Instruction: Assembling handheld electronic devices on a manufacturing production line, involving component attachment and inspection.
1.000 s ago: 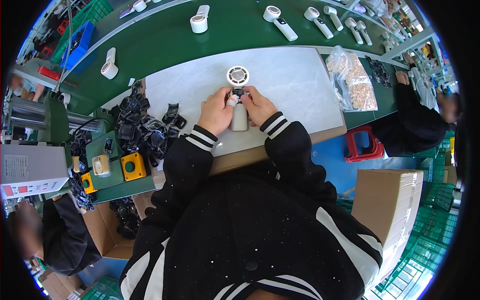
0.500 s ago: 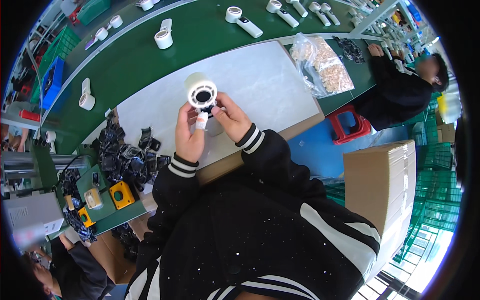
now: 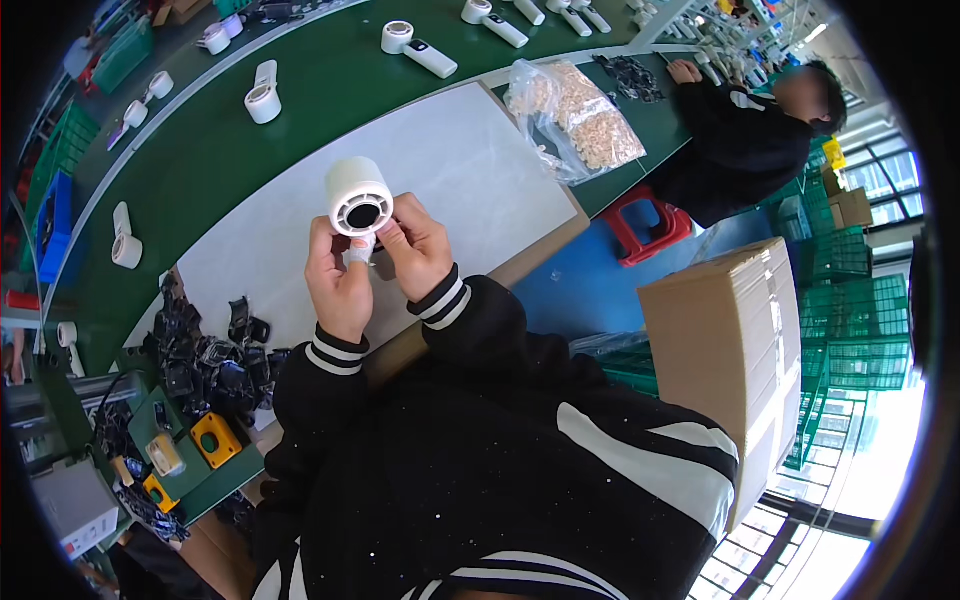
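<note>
- Pinching the white handheld fan (image 3: 352,180) just below its round head, left hand (image 3: 340,285) between 6 and 7 o'clock, right hand (image 3: 420,252) between 4 and 5; some fingertips hidden.
- Pale sheet (image 3: 470,165) beneath, fan raised over it.
- Black parts (image 3: 225,380) heaped at 7 o'clock.
- Clear bag (image 3: 595,125) of tan pieces, 2 o'clock.
- Green desk (image 3: 190,160) beyond; a second fan (image 3: 264,103) between 10 and 11.

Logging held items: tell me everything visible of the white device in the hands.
The white device has a smooth, plastic-looking cylindrical head, its slotted end ring around a dark round centre facing the camera. Tilted before the pale board, it sits in the grip of left hand and right hand, which hide much below the head.
</note>
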The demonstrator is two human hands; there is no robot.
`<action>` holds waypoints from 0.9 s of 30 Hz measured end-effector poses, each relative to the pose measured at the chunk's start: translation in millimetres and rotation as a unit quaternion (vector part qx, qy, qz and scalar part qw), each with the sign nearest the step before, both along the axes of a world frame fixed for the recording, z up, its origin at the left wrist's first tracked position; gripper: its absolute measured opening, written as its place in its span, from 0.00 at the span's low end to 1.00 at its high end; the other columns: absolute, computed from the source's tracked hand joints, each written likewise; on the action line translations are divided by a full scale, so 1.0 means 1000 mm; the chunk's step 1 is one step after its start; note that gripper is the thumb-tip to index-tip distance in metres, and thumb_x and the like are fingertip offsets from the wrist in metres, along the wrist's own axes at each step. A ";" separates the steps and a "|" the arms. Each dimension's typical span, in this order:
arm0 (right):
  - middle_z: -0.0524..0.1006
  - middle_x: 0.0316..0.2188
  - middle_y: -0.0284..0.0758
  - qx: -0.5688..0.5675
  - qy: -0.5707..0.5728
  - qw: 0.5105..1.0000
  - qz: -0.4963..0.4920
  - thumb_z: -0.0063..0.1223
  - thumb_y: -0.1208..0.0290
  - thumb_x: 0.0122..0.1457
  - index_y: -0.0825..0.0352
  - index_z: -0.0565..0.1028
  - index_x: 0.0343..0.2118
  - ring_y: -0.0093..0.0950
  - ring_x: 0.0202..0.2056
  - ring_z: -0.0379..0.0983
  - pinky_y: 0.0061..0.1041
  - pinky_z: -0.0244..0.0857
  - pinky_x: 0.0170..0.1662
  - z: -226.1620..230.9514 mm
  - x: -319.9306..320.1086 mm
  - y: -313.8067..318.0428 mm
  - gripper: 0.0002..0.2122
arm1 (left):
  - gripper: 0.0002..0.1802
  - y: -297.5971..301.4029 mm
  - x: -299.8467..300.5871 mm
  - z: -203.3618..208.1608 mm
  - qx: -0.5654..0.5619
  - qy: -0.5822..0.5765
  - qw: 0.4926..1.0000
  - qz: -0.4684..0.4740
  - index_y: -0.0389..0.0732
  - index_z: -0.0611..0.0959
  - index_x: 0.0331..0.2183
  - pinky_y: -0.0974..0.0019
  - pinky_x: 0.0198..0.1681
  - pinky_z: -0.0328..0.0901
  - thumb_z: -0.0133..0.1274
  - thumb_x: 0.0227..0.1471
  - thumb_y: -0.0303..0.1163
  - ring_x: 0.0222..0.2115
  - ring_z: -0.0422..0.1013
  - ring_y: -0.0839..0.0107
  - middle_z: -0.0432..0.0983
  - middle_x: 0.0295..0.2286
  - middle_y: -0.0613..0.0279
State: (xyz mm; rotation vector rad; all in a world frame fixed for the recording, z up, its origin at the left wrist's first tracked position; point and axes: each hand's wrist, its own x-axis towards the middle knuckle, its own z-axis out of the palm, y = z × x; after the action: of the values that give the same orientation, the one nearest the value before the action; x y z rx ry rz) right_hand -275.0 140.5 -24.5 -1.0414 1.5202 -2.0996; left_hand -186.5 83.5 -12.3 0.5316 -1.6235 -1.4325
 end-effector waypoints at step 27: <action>0.73 0.46 0.42 -0.058 -0.356 0.900 0.246 0.39 0.79 0.63 0.70 0.64 0.57 0.32 0.43 0.71 0.30 0.65 0.50 -0.016 -0.017 -0.013 0.18 | 0.23 -0.022 -0.003 -0.020 -0.049 0.056 0.997 -0.018 0.35 0.72 0.49 0.68 0.44 0.64 0.52 0.48 0.22 0.37 0.69 0.66 0.73 0.40 0.55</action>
State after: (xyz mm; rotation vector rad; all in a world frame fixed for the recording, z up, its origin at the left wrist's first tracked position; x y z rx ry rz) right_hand -292.5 127.7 -40.2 -0.5027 0.6927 -1.8930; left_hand -189.5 61.7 -32.0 0.3614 -1.6106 -1.3772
